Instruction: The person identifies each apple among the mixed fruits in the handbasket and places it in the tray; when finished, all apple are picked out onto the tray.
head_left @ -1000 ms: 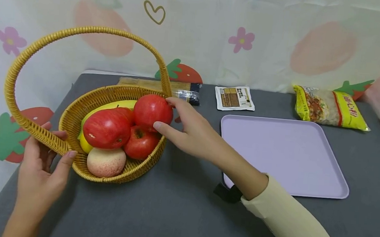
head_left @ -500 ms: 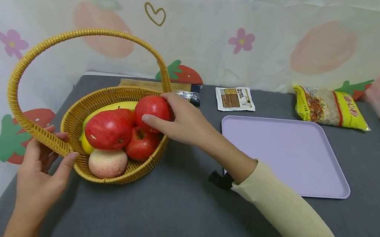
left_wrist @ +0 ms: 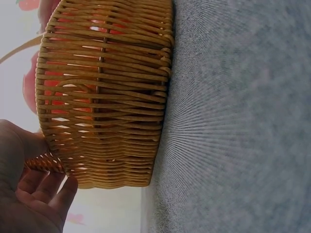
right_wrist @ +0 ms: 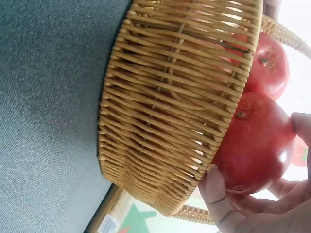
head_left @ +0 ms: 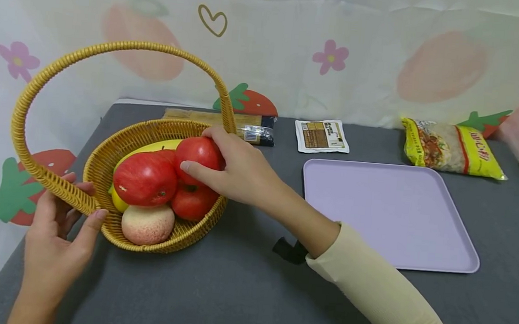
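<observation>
Basket (head_left: 100,164), head view: stands on the left of the bench (head_left: 231,292), handle (head_left: 136,45) arching over it. My left hand (head_left: 58,240) pinches the foot of the handle at the left rim. My right hand (head_left: 236,173) has thumb and fingers curled round the upper apple (head_left: 198,157), which sits in the basket's right part, above the lower apple (head_left: 192,203). Also inside: elongated red fruit (head_left: 143,179) just left of the upper apple, peach (head_left: 147,224) at the near side, banana (head_left: 160,146) towards the far left. Purple tray (head_left: 388,213) lies well apart, to the right.

Left wrist view: thumb at the rim, fingers bent behind it. Basket base looks flat on the bench.

Right wrist view: digits on opposite sides of the upper apple, one fingertip beside the rim. Rim hides part of the apple; cannot tell how much it bears on what lies beneath.

Step in hand, as I judge it: handling the upper apple while the left hand steadies the basket. Whether setting in or taking out, cannot tell. Next move calls for an even grip, fingers clear of the right handle foot, and a firm left hold; neighbouring fruit could roll.
</observation>
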{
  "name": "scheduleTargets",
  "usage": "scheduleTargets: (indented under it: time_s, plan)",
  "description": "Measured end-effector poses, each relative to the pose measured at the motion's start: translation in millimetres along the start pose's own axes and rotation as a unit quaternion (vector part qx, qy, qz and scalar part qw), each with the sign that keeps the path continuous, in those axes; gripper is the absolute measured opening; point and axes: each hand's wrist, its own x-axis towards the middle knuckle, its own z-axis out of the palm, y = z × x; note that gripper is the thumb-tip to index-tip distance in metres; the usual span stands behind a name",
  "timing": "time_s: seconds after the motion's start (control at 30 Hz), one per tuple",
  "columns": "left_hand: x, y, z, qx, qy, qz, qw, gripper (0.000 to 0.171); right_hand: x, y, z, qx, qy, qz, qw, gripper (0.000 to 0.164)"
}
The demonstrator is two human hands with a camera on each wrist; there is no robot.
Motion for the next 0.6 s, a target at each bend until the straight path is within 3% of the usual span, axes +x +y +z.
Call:
scheduleTargets:
  time_s: [0.17, 0.37, 0.6]
  plan:
    - [-0.3, 1.6, -0.3, 0.001, 0.001, -0.005, 1.0, 0.079, -7, 1, 7, 0.005, 0.016, -0.041, 0.999, 0.053]
    - [0.2, 3.9, 0.0, 0.009, -0.001, -0.013, 0.9999, 0.08, -20, 9, 16, -0.033, 0.058, -0.139, 0.988, 0.053]
    - [-0.3, 0.2, 1.5, 0.003, 0.002, -0.002, 1.0, 0.077, -26, 16, 17, -0.024, 0.07, -0.174, 0.982, 0.046]
